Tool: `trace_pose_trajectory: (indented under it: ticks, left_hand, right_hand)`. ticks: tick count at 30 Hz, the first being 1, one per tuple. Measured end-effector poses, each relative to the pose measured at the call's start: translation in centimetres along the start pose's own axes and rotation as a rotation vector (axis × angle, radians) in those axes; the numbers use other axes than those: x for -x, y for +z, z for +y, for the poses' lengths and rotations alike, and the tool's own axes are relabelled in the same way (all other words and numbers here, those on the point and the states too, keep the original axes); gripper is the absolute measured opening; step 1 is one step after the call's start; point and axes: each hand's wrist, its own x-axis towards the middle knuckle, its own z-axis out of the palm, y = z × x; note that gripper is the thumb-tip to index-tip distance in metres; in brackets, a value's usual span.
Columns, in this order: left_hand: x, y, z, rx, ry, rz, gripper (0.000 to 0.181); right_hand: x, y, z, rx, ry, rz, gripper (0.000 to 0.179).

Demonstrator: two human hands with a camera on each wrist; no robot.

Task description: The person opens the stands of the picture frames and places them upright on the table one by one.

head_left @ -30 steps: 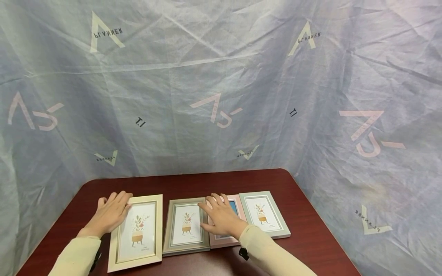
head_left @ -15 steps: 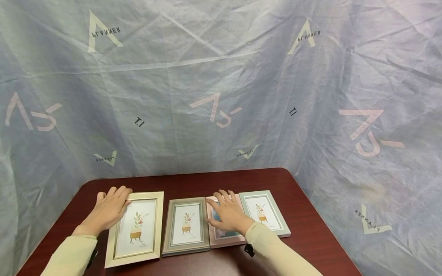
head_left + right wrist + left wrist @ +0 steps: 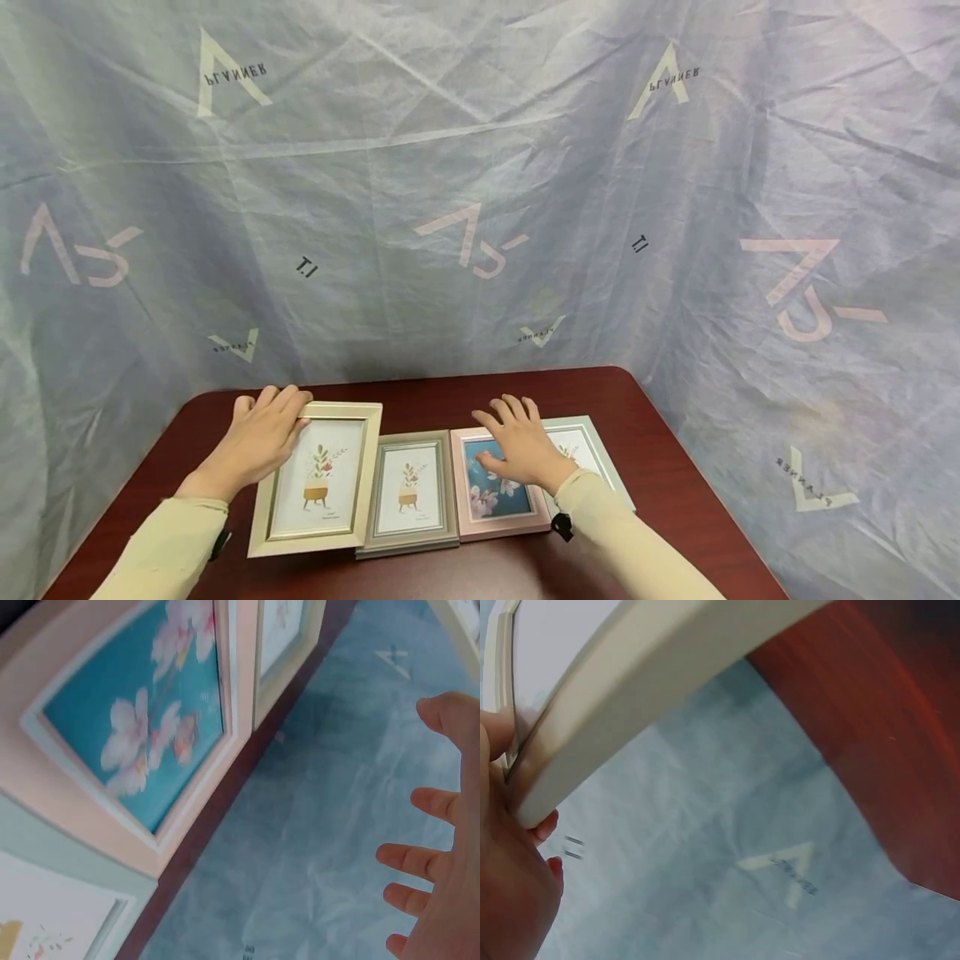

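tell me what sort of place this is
Probably a makeshift, curtained-off booth, perhaps set up for recording: creased grey-blue fabric printed with lettering hangs behind and beside a dark red table, and three picture frames lie side by side on that table.

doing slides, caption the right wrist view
An open right hand hovers apart from a pink rectangular picture frame showing pale blossoms on blue.
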Motion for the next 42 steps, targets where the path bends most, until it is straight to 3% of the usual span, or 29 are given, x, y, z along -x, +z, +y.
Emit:
trace_pose_trajectory:
  ticks: [10,16,23,31,42]
  left_hand:
    - [-2.3,-0.1,3.1,-0.019,0.098,0.031,0.016]
    - [-3.4,0.7,4.9,-0.038,0.175,0.084,0.052]
    - [-4.7,1.6,7.4,-0.042,0.252,0.155,0.056]
    - [-5.4,2.1,9.6,-0.028,0.287,0.154,0.054]
    - [-5.8,1.8,10.9,0.001,0.303,0.177,0.055]
  right_hand:
    - [0.3,-1.2,2.2,-0.008,0.027,0.046,0.065]
    - [0.8,-1.6,2.9,-0.003,0.044,0.068,0.064]
    - [1.5,-2.5,3.1,-0.003,0.045,0.093,0.063]
    - [2.1,-3.1,3.2,-0.034,0.047,0.124,0.063]
    - [2.7,-3.0,3.8,-0.047,0.056,0.137,0.063]
